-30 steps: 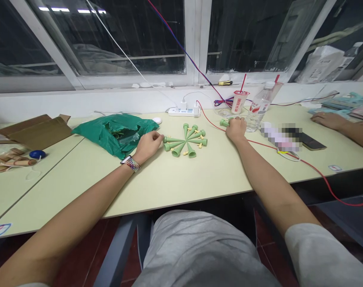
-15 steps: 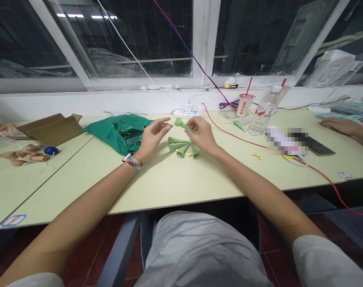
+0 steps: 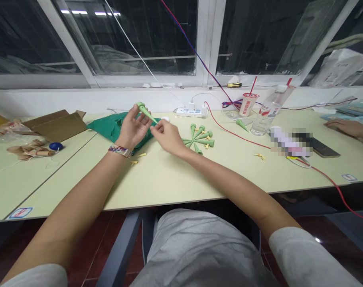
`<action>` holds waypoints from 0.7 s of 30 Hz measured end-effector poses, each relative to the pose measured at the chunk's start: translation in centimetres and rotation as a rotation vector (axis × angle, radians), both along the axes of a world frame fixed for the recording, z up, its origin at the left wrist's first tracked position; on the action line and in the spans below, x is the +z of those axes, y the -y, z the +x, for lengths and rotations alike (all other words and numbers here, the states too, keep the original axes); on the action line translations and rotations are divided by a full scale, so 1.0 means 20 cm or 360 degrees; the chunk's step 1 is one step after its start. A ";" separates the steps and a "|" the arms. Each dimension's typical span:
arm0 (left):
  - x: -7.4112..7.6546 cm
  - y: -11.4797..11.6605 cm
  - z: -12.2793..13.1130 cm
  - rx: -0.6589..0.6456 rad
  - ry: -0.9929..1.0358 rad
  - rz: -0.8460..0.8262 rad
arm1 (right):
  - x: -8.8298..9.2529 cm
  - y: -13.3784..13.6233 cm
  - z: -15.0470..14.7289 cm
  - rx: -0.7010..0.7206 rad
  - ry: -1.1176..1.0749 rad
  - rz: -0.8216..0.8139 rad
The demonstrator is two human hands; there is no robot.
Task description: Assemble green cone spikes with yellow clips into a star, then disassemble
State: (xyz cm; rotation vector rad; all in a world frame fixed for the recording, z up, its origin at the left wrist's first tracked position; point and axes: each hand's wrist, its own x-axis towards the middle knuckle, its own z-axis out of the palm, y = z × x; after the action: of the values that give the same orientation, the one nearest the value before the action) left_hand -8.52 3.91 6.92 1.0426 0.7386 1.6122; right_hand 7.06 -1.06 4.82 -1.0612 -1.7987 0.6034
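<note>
My right hand (image 3: 168, 137) pinches the thin end of a green plastic cone-shaped spike (image 3: 148, 113), whose wide head points up and left. My left hand (image 3: 135, 128) is turned palm up with its fingers apart. The spike lies across the left fingers, its head close to the thumb. Several similar green spikes (image 3: 203, 142) are fanned out on the table, tips together, with small yellow plastic pieces beside their heads. Part of this fan is hidden by my right hand. Behind my left hand is a torn green plastic bag (image 3: 105, 128).
Loose yellow pieces (image 3: 134, 162) lie near my left wrist. Another green spike (image 3: 243, 125) lies near a water bottle (image 3: 267, 111) and a paper cup (image 3: 249, 104). A power strip (image 3: 192, 112) and red cable stand behind. Cardboard (image 3: 57, 125) is left; another person's hand (image 3: 343, 126) rests far right.
My right hand has moved left with the spike, uncovering the fan's right side. My left hand has shifted left and turned palm up under the spike. The view has shifted slightly.
</note>
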 end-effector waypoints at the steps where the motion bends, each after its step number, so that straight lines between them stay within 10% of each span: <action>1: 0.00 -0.01 -0.03 0.0002 0.0121 -0.0030 | -0.01 0.02 -0.03 0.0061 0.0172 0.0001; 9: -0.04 -0.09 -0.12 0.0055 0.0229 -0.0040 | -0.09 0.10 -0.14 0.0415 0.1263 0.0442; 21: -0.05 -0.02 -0.03 -0.0162 0.0017 -0.0008 | -0.11 0.11 -0.05 0.0416 0.0936 0.0575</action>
State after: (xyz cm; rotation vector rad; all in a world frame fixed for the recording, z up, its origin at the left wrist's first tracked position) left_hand -9.16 4.34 6.00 1.0510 0.6713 1.5268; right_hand 6.01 -3.23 2.55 -0.8036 -2.4694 0.0946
